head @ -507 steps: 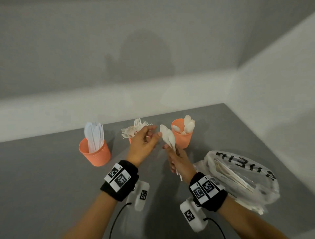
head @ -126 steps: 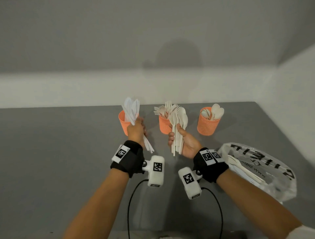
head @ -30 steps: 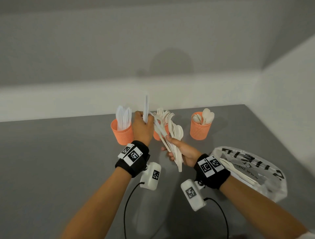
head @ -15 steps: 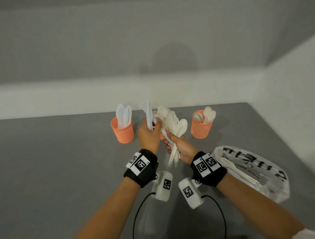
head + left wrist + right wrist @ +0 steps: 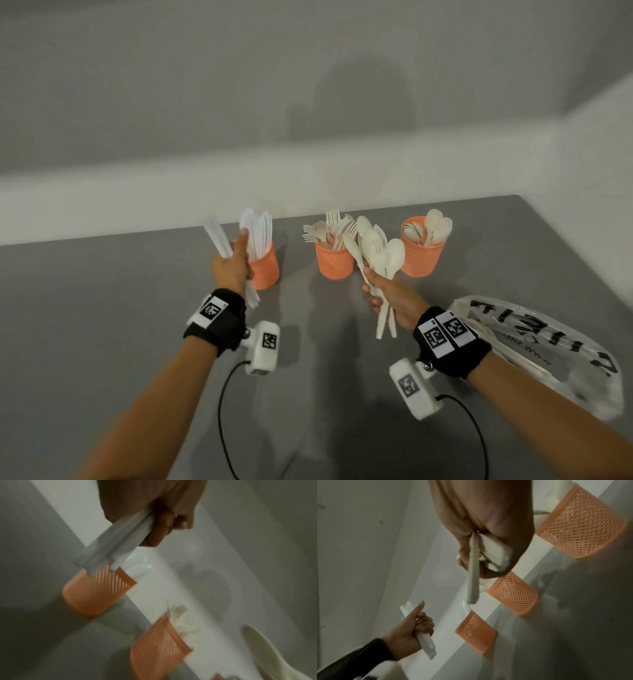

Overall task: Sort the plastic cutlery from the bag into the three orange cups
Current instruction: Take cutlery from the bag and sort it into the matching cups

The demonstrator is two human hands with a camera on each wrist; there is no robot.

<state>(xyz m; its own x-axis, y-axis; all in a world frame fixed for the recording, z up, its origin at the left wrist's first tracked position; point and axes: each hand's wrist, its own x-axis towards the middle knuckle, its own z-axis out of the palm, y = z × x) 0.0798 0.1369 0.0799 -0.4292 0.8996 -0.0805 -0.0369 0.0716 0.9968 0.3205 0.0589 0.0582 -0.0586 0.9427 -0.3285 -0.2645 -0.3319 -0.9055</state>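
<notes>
My left hand (image 5: 230, 265) grips a few white plastic knives (image 5: 218, 237), held upright just left of the left orange cup (image 5: 265, 265), which holds more knives. In the left wrist view the knives' handles (image 5: 118, 546) hang over that cup (image 5: 96, 592). My right hand (image 5: 382, 291) grips a bundle of cream spoons and forks (image 5: 378, 251) in front of the middle cup (image 5: 334, 263), which holds forks. The right cup (image 5: 422, 258) holds spoons. The clear bag (image 5: 534, 346), with cutlery still inside, lies at the right.
The three cups stand in a row near the grey table's far edge (image 5: 137, 236), close to a white wall. Another wall closes the right side beyond the bag. Wrist camera cables (image 5: 222, 404) trail below my forearms.
My hands, together over the middle cup half a second ago, have parted. The left hand carried the knives left to the knife cup; the right keeps its bundle.
</notes>
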